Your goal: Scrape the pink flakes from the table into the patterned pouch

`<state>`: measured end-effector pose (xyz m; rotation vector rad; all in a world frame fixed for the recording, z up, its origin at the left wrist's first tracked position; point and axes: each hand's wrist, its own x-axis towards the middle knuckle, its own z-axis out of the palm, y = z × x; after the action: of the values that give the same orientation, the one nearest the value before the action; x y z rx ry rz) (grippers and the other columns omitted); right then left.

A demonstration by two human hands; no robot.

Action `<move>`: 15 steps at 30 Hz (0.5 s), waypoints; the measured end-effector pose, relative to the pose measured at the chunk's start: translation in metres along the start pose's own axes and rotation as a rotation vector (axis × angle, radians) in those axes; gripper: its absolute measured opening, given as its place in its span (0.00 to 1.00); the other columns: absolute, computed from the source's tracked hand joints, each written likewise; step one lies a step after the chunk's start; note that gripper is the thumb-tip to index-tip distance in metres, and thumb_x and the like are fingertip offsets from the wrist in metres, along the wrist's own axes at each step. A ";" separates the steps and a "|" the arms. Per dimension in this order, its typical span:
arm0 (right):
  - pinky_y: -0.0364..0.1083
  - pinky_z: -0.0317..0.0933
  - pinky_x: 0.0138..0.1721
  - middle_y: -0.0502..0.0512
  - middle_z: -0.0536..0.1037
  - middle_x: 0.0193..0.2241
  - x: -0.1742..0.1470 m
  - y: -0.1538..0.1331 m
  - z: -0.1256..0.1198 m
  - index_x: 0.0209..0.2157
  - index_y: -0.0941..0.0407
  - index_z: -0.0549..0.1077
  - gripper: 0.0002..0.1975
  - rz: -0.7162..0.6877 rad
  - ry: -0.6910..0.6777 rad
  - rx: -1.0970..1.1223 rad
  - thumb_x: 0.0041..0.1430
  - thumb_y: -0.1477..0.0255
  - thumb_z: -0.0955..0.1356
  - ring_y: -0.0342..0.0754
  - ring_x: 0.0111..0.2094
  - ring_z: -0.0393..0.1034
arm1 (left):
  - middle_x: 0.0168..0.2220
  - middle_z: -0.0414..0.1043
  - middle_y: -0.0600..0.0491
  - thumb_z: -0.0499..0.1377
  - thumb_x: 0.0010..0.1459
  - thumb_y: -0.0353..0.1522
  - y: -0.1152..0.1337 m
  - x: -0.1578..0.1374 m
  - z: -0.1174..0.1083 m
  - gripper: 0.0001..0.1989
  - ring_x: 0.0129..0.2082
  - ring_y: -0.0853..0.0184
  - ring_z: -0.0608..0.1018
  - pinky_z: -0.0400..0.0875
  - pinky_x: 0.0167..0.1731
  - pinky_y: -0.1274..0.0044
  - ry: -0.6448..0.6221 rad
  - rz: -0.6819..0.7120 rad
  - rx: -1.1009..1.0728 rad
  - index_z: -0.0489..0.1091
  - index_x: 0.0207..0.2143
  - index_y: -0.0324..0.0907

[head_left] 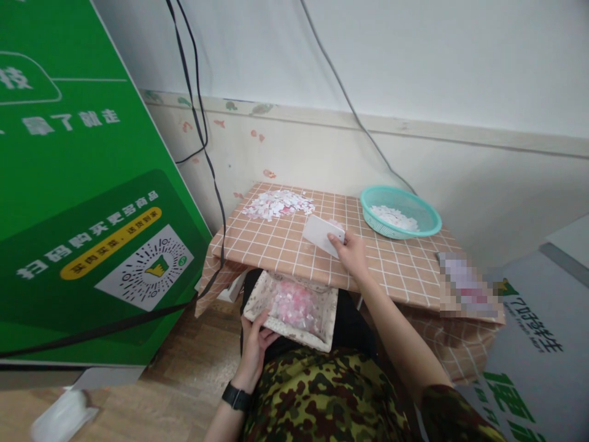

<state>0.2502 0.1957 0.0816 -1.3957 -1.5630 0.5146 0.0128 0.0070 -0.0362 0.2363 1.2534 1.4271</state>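
My left hand (256, 344) grips the near left corner of a fabric-lined basket (324, 328), which rests on my lap against the table edge. Inside lie pink, shiny, see-through small pieces (294, 302). Over the table, my right hand (352, 250) pinches a flat white rectangular card (322, 234) with the thumb on top. A few pinkish bits (338, 224) show just behind the card. A heap of small white and pink flat pieces (278, 204) lies at the table's far left. More white pieces (394, 218) fill the bottom of a turquoise plastic basket (427, 216) at the far right.
A brown checked cloth covers the table (391, 270), which stands against the wall. A blurred-out object (467, 285) lies at its right end. On the left stands a large green panel (151, 258) with dark cables (202, 132) hanging beside it. A grey cabinet (538, 307) is at right.
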 end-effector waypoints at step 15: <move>0.47 0.55 0.26 0.57 0.76 0.19 -0.037 0.000 -0.026 0.25 0.57 0.76 0.24 0.067 0.161 -0.178 0.58 0.50 0.67 0.51 0.23 0.68 | 0.56 0.71 0.45 0.66 0.55 0.37 0.000 0.002 -0.002 0.28 0.35 0.60 0.84 0.81 0.37 0.61 -0.005 -0.014 -0.005 0.58 0.56 0.52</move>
<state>0.2683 0.1542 0.0805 -1.5882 -1.4630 0.3002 0.0110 0.0074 -0.0380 0.2268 1.2451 1.4168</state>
